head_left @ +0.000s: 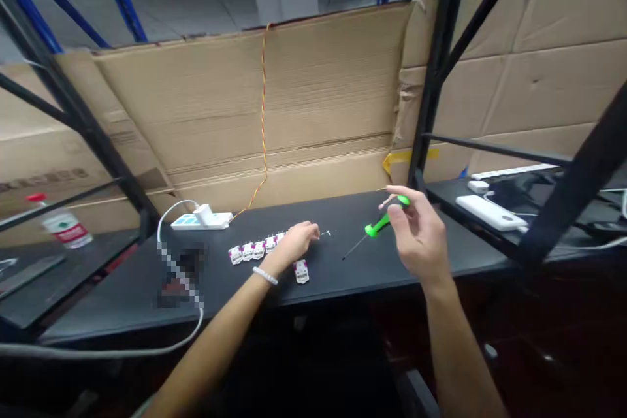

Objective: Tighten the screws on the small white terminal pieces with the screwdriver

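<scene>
My right hand (416,235) is raised over the black table (122,300), fingers closed on a green-handled screwdriver (379,225) whose thin tip slants down to the left. My left hand (296,241) rests on the table with curled fingers at the right end of a row of small white and purple parts (252,250); what the fingers hold is hidden. One more white and purple part (301,271) lies alone just in front of that hand. A tiny metal piece (328,233) lies to the right of the left hand.
A white power strip with a plug (202,219) and cable lies at the back left. A blurred dark object (181,274) sits left of the parts. Cardboard sheets (318,104) wall off the back. Black rack posts (434,78) flank the table; white devices (490,212) lie on the right bench.
</scene>
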`<control>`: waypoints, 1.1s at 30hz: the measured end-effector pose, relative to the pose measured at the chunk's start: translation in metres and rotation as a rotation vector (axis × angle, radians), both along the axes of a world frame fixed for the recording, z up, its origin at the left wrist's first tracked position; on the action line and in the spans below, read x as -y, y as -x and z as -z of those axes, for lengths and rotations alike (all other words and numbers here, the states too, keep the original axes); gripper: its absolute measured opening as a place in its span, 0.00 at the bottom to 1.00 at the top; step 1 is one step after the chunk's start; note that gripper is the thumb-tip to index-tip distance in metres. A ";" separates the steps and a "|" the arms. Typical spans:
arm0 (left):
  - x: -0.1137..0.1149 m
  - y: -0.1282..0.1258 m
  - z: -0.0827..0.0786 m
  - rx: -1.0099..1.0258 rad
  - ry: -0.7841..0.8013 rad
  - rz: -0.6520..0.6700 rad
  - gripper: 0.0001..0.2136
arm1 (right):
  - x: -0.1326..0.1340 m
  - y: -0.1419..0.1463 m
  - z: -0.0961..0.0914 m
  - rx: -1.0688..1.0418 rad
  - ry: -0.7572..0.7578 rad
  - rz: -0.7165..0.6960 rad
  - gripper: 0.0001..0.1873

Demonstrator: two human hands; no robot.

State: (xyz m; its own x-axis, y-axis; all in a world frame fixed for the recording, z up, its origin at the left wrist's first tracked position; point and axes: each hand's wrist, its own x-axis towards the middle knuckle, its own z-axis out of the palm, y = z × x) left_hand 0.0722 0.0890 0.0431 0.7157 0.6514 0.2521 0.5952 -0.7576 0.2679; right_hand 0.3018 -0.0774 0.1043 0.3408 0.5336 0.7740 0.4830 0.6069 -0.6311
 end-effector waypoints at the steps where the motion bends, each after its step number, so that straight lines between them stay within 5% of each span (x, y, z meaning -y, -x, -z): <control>1: 0.003 0.002 -0.004 0.023 -0.005 -0.008 0.12 | -0.001 0.002 0.001 -0.070 0.011 -0.072 0.15; 4: 0.022 0.009 -0.018 0.107 -0.018 -0.020 0.12 | -0.003 0.010 0.002 -0.152 0.059 -0.239 0.14; 9: 0.068 0.020 -0.031 0.314 -0.008 0.034 0.10 | -0.006 0.040 0.008 0.263 0.314 -0.228 0.10; 14: 0.099 0.035 -0.025 0.315 -0.055 -0.011 0.11 | -0.014 0.079 0.019 0.451 0.340 -0.263 0.05; 33: 0.134 0.073 -0.023 0.721 -0.011 -0.076 0.08 | -0.009 0.116 0.030 0.347 0.266 -0.408 0.07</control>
State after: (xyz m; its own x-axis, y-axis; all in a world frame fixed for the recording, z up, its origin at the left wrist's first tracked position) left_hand -0.0006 -0.0446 0.0660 0.3221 0.6873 0.6510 0.3242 -0.7262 0.6063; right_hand 0.1861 -0.0687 0.0740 -0.1819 0.7587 0.6255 0.4490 0.6300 -0.6336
